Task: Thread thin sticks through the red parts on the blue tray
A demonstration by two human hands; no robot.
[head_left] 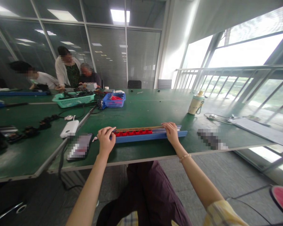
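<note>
A long blue channel (141, 138) lies across the green table in front of me, with a row of red pieces (133, 133) inside its left and middle part. Thin tan strips (139, 128) run along its far side, from one hand to the other. My left hand (106, 138) is closed at the channel's left end, its fingertips on the strips' left end. Near the right end, my right hand (171, 132) pinches the strips between thumb and fingers. The inside of the channel shows silvery just left of my right hand.
Left of the channel are a phone (80, 147) and a white power bank (70, 128). A green basket (74, 101) and a blue basket (114, 102) stand farther back. A bottle (196, 103), a dark device (208, 138) and papers (257, 128) lie right. People work at the far left.
</note>
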